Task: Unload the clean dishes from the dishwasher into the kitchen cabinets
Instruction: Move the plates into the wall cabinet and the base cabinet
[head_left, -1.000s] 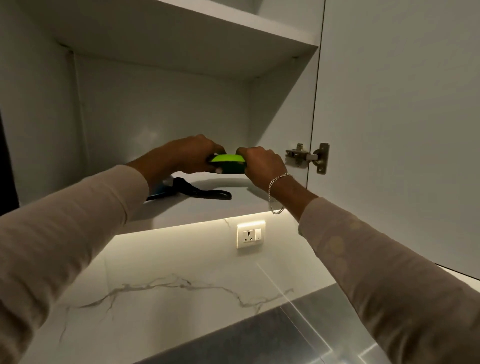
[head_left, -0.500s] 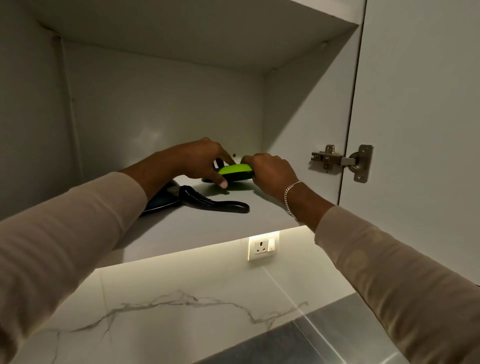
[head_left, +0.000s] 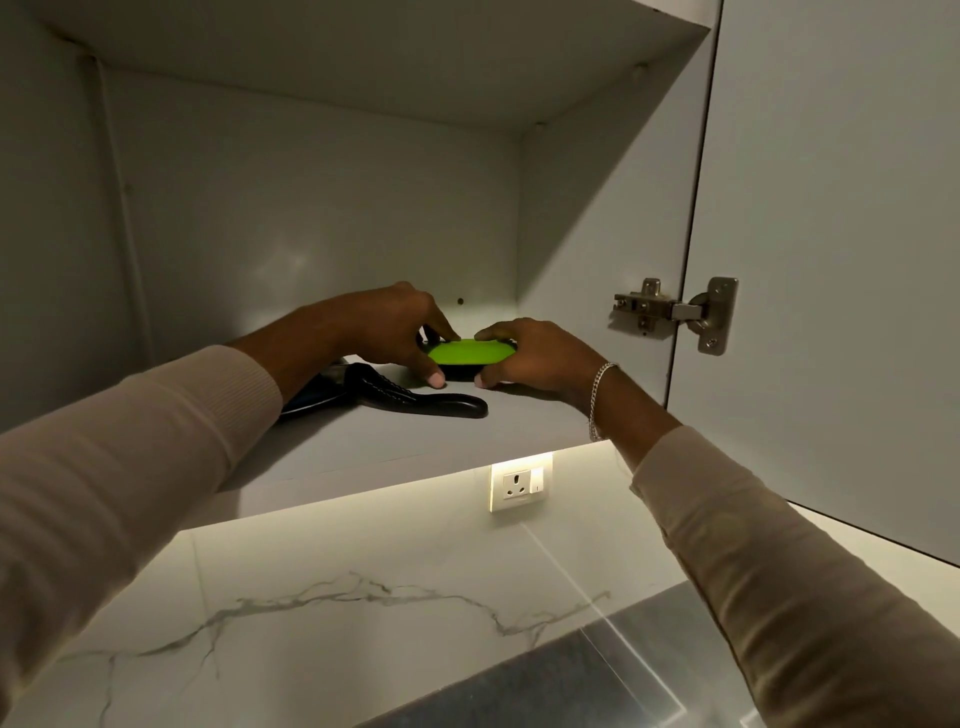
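**Green-lidded item going down on the cabinet shelf, unload partly done**

Left of frame: left sleeve (head_left: 130, 441) reaches up into the open wall cabinet. Just right of it, centre-left, a black-handled utensil (head_left: 436, 406) lies flat on the lower shelf (head_left: 415, 447). It is already stowed and no hand touches it.

Centre: left hand (head_left: 379, 327) has its fingers (head_left: 441, 332) curled over the left end of the green-topped item (head_left: 470, 352), thumb low by the shelf, so it pinches that end. The item is flat, green on top with a dark base. It sits mid-shelf toward the back, base at or touching the shelf; the contact line is too dark to be sure.

Right of centre: right hand (head_left: 540, 358) clamps the other end the same way, fingers over the top and thumb underneath. A bracelet (head_left: 600, 395) is on that wrist.

Right of frame: hinge (head_left: 675, 312) and open cabinet door (head_left: 841, 260). Below the shelf are a lit socket (head_left: 519, 480) and marble backsplash (head_left: 311, 597).

Progress, as a judgement:
- One utensil is put away.
- The green item is at its spot but not yet let go.
- Most of the shelf is bare and the upper shelf's contents can't be seen.
- The dishwasher is out of view, so what is left to unload can't be told.
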